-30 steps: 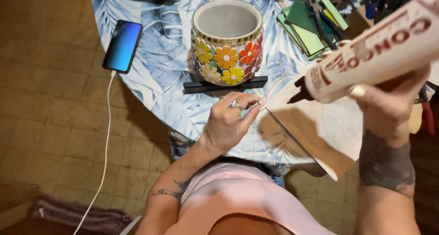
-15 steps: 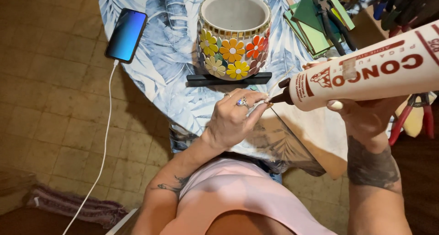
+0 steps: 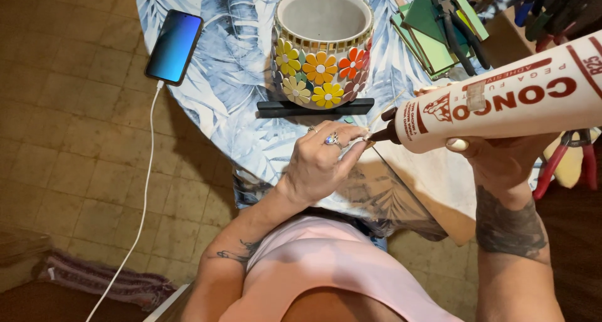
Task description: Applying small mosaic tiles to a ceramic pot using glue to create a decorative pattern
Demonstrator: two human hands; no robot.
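left hand (image 3: 316,162) pinches small tile piece at glue nozzle | right hand (image 3: 501,159) grips adhesive tube (image 3: 501,99) | mosaic pot (image 3: 323,49) beyond left hand; flowers partly laid; gaps remain

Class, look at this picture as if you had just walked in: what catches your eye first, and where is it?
First, the big white glue bottle held in the right hand at the right, its dark nozzle meeting the fingertips of the left hand at centre. Next, the pot with bright mosaic flowers, standing on a dark base at top centre of the leaf-print table. A phone lies at its left edge.
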